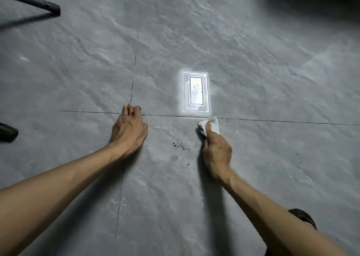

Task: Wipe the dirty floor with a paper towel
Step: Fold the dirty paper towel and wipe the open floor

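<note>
1. The grey, stone-patterned floor (253,51) fills the whole view. A bright rectangular light patch (195,93) gleams on it near the middle, and every place below is told from that patch. A thin dark tile joint (272,121) runs across just under the patch's lower edge.
2. Your left hand (129,131) lies to the lower left of the patch, palm down on the floor. Its fingers are stretched forward and close together, holding nothing, with the fingertips reaching the tile joint.
3. Your right hand (217,152) is just below the patch and a little to its right. Its fingers are curled tight around the paper towel, with the thumb laid along the top of the wad.
4. A dark furniture leg (48,7) slants down to the floor far to the upper left of the patch. A second dark foot (7,132) stands at the view's edge, far to the patch's left.
5. The white paper towel (209,126) is crumpled into a wad that sticks out of the front of your right hand. It touches the floor right under the patch's lower right corner, on the tile joint.
6. A scatter of small dark specks (180,145) lies on the floor below the patch, between your two hands and nearer the right one. The towel is not touching them.
</note>
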{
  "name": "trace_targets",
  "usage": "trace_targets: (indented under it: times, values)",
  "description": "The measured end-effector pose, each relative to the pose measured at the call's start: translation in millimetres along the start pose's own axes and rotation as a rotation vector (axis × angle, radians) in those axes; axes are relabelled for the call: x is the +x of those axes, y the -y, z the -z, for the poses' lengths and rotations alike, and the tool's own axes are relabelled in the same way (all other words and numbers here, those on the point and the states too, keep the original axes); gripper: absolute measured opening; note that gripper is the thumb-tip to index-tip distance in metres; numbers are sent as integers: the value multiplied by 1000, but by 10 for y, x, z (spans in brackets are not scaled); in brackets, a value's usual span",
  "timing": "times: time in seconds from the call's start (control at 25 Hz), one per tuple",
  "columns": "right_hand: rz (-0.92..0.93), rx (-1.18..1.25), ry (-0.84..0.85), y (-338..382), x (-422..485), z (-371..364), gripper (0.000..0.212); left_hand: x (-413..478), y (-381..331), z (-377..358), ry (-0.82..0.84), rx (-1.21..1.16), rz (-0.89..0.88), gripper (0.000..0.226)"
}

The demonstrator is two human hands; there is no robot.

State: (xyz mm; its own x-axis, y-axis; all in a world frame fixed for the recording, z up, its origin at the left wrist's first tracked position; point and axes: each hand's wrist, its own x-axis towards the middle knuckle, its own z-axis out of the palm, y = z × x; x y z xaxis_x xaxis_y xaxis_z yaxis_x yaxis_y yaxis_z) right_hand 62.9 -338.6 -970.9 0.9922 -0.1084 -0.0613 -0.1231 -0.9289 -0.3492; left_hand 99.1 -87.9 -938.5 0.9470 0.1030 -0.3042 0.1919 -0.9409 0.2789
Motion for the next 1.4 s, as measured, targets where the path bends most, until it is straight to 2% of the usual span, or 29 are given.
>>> trace_targets:
  times: [0.12, 0.16, 0.2, 0.24, 0.36, 0.44, 0.52, 0.68, 0.88, 1.08, 1.28, 1.4]
  values:
    - [342, -27, 172, 706, -412, -308, 62, 13, 97, 51, 14, -56, -45, 41]
    - [426, -58, 194, 721, -399, -308, 63, 23, 166, 73, 18, -85, -63, 42]
    - [423, -90, 206, 618, -344, -252, 61, 19, 248, 97, 21, -118, -75, 43]
    - [335, -135, 201, 430, -301, -173, 59, 10, 328, 120, 15, -144, -89, 43]
    - [-132, -130, 2, -91, -324, 152, 51, -65, 560, 153, -10, -143, -149, 38]
    - [-261, -89, -44, 38, -447, 141, 49, -130, 702, 187, -7, -147, -151, 38]
    - [-283, -70, -5, 436, -517, -51, 50, -196, 838, 214, -2, -152, -125, 41]
    - [-176, -49, 126, 1319, -671, -499, 55, -288, 1037, 261, -7, -176, -87, 46]
    - [-171, -94, 172, 1579, -643, -528, 53, -425, 1257, 284, -19, -193, -57, 43]
    - [93, -43, 212, 2092, -842, -756, 54, -488, 1310, 304, -10, -289, 28, 44]
    - [198, -68, 257, 2164, -895, -772, 53, -528, 1453, 359, -14, -374, 153, 45]
    - [345, 60, 414, 2531, -1103, -886, 51, -559, 1528, 384, -40, -433, 240, 47]
